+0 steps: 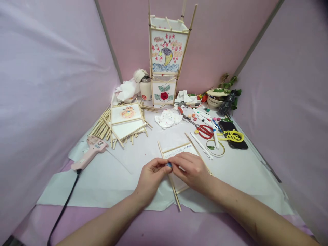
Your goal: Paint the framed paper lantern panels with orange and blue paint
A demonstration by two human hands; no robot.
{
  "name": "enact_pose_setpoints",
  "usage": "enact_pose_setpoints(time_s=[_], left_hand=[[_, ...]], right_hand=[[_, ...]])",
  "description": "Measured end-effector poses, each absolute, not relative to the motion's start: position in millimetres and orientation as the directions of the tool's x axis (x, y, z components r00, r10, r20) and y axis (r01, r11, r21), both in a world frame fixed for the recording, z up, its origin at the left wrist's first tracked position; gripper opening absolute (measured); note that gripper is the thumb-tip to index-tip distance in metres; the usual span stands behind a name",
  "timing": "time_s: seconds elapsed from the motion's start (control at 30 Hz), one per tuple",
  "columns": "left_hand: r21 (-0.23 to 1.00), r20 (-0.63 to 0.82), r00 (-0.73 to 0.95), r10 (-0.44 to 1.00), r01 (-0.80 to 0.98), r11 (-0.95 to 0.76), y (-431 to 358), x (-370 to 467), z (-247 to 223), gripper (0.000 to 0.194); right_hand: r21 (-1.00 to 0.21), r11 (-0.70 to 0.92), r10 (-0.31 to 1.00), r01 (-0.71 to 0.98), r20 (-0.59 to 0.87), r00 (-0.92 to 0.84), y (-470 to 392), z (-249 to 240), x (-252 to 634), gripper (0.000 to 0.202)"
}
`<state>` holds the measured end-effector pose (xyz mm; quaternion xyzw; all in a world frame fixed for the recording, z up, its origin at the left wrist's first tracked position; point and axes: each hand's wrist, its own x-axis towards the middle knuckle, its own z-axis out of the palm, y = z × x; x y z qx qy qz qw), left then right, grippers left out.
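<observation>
Pinching a small blue piece [169, 164], I am holding it with the fingertips of both hands over the left side of a framed panel [178, 182], which is lying on the bench [142, 145] beneath my hands. My left hand [153, 176] is closing thumb and forefinger on the piece, hardly any gap showing; my right hand [191, 169] is meeting it from the other side, its thumb and fingertips drawn together and the remaining fingers curling loosely. Which hand is gripping harder I cannot tell.

Just beyond my fingers, dark bluish dabs [179, 150] are running along the far end of the sheet, while the part nearer me is looking mostly plain, though my hands are hiding some of it. From that I am judging that I am shaping or parting the blue stuff, a preparing step in decorating the sheet. The next move is probably calling for a light, fine pinch, with a small bit being freed and pressed on gently, keeping clear of the dabs.

Just right of my right hand, a white pen [202, 146] is lying beside the panel; farther out, red-handled scissors [205, 131] are resting. Well left of my left hand, a pink glue gun [91, 152] is lying.
</observation>
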<state>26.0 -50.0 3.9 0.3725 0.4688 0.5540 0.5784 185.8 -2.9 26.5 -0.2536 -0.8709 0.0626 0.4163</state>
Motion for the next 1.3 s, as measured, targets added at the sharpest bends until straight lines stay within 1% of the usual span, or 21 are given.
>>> enact_pose_setpoints(time_s=[0.07, 0.1, 0.23, 0.33, 0.4, 0.5, 0.57, 0.67, 0.73, 0.8, 0.87, 0.9, 0.97, 1.03, 1.07, 1.13, 1.2, 1.3], left_hand=[[0.945, -0.124, -0.069, 0.990, -0.314, 0.097, -47, 24, 4, 0.020], [0.942, -0.122, -0.075, 0.990, -0.322, 0.091, -46, 23, 3, 0.020], [0.938, -0.123, -0.093, 0.988, -0.336, 0.085, -43, 21, 1, 0.015], [0.936, -0.130, -0.105, 0.986, -0.340, 0.087, -45, 23, -2, 0.017], [0.937, -0.136, -0.101, 0.985, -0.335, 0.095, -46, 24, -3, 0.014], [0.942, -0.142, -0.082, 0.987, -0.316, 0.109, -48, 23, -2, 0.010], [0.947, -0.140, -0.065, 0.988, -0.301, 0.115, -49, 23, 0, 0.010], [0.950, -0.135, -0.041, 0.990, -0.288, 0.118, -49, 22, 3, 0.010], [0.949, -0.128, -0.026, 0.991, -0.293, 0.115, -49, 23, 3, 0.012], [0.945, -0.117, -0.012, 0.993, -0.308, 0.108, -48, 24, 2, 0.012], [0.941, -0.105, 0.007, 0.994, -0.324, 0.101, -47, 24, 1, 0.013], [0.939, -0.100, 0.019, 0.995, -0.330, 0.100, -46, 24, 1, 0.015], [0.931, -0.093, 0.054, 0.994, -0.350, 0.106, -45, 23, 1, 0.027], [0.914, -0.090, 0.100, 0.991, -0.386, 0.122, -44, 21, 2, 0.038], [0.904, -0.089, 0.125, 0.988, -0.406, 0.133, -44, 20, 3, 0.043], [0.885, -0.088, 0.176, 0.980, -0.438, 0.158, -43, 19, 5, 0.047], [0.876, -0.093, 0.215, 0.972, -0.447, 0.183, -43, 17, 8, 0.049], [0.874, -0.100, 0.253, 0.962, -0.439, 0.206, -42, 16, 12, 0.050]], right_hand=[[-0.355, 0.868, 0.495, 0.346, 0.654, -0.571, -1, 30, 188, 0.019], [-0.353, 0.872, 0.490, 0.339, 0.647, -0.585, 0, 31, 189, 0.019], [-0.259, 0.895, 0.439, 0.364, 0.657, -0.612, -2, 26, 189, 0.017], [-0.155, 0.891, 0.413, 0.426, 0.667, -0.621, -7, 20, 186, 0.019], [-0.100, 0.878, 0.409, 0.468, 0.664, -0.626, -11, 18, 183, 0.019], [-0.080, 0.871, 0.412, 0.485, 0.658, -0.630, -15, 17, 181, 0.013], [-0.101, 0.870, 0.418, 0.483, 0.670, -0.613, -16, 16, 180, 0.011], [-0.188, 0.853, 0.464, 0.486, 0.699, -0.545, -14, 15, 180, 0.012], [-0.277, 0.834, 0.515, 0.478, 0.701, -0.493, -12, 16, 181, 0.014], [-0.388, 0.803, 0.585, 0.452, 0.658, -0.475, -9, 22, 183, 0.015], [-0.532, 0.734, 0.679, 0.422, 0.557, -0.479, -6, 30, 186, 0.015], [-0.615, 0.674, 0.734, 0.409, 0.491, -0.470, -4, 35, 188, 0.015], [-0.787, 0.489, 0.839, 0.376, 0.308, -0.448, 1, 44, 191, 0.015], [-0.916, 0.254, 0.901, 0.312, 0.106, -0.422, 6, 49, 194, 0.013], [-0.953, 0.143, 0.908, 0.267, 0.019, -0.418, 9, 50, 194, 0.012], [-0.984, -0.035, 0.894, 0.177, -0.110, -0.434, 13, 49, 195, 0.012], [-0.983, -0.148, 0.873, 0.109, -0.182, -0.452, 16, 48, 194, 0.015], [-0.966, -0.254, 0.852, 0.054, -0.249, -0.460, 18, 46, 192, 0.021]])
